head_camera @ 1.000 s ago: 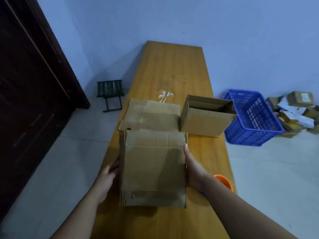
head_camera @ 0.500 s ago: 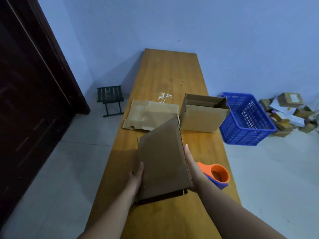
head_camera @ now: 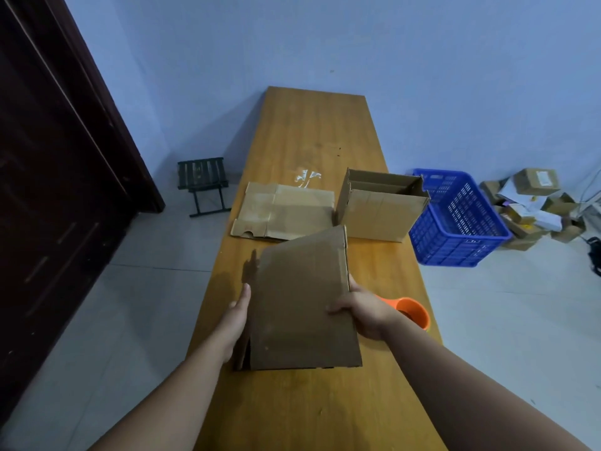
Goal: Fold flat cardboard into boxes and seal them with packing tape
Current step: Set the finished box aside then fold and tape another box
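Observation:
A brown cardboard box point(head_camera: 299, 301), partly squared up, stands tilted on the wooden table point(head_camera: 312, 131) between my hands. My left hand point(head_camera: 235, 320) presses flat against its left side with straight fingers. My right hand point(head_camera: 361, 309) grips its right edge, thumb on the near face. Behind it lies a flat cardboard piece point(head_camera: 283, 211), and to the right of that stands an assembled open box point(head_camera: 380, 209). An orange tape dispenser point(head_camera: 413, 312) sits just right of my right hand, partly hidden by it.
A blue plastic basket point(head_camera: 455, 219) stands on the floor beside the table's right edge, with a heap of small boxes point(head_camera: 530, 206) farther right. A small dark stool point(head_camera: 201, 183) and a dark door point(head_camera: 48, 190) are on the left. A shiny tape scrap point(head_camera: 305, 177) lies mid-table.
The box lay flat on the table a second ago. Both hands have lifted and tilted it upright, and my right thumb has come round onto its near face.

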A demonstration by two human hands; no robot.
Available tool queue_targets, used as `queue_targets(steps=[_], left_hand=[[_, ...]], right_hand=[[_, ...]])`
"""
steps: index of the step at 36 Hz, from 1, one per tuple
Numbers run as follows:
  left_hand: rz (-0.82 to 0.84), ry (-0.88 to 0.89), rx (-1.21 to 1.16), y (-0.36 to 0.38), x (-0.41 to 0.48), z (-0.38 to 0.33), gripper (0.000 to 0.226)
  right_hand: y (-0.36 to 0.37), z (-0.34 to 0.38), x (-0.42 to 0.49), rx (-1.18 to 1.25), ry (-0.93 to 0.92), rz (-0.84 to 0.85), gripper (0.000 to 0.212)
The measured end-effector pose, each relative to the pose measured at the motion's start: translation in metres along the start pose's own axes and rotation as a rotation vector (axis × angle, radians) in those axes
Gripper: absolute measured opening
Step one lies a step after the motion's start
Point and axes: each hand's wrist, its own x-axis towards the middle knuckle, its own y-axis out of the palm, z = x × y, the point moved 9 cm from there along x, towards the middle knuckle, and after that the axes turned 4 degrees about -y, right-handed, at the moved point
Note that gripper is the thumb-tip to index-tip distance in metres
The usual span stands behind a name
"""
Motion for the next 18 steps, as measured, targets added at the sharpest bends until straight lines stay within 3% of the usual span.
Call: queue_targets(steps=[6, 11, 13, 15, 18], left_hand=[[-0.1, 0.036, -0.129, -0.021, 0.006, -0.009, 0.089], [-0.028, 0.02, -0.429, -0.023, 0.004, -0.017, 0.094], [0.029, 0.053, -0.49, -0.022, 0.003, -0.023, 0.098], [0.093, 0.127, -0.513, -0.017, -0.002, -0.035, 0.084], [0.178, 0.219, -0.521, -0.007, -0.006, -0.05, 0.059]], right_hand=[[0.005, -0.002, -0.005, -0.024, 0.009, 0.069, 0.076], [0.002, -0.003, -0.011, -0.149, -0.001, 0.127, 0.089], [-0.006, 0.003, -0.01, -0.082, -0.046, 0.039, 0.079], [-0.02, 0.009, -0.009, 0.063, -0.092, -0.07, 0.067], [-0.035, 0.008, -0.007, 0.309, -0.071, -0.172, 0.068]])
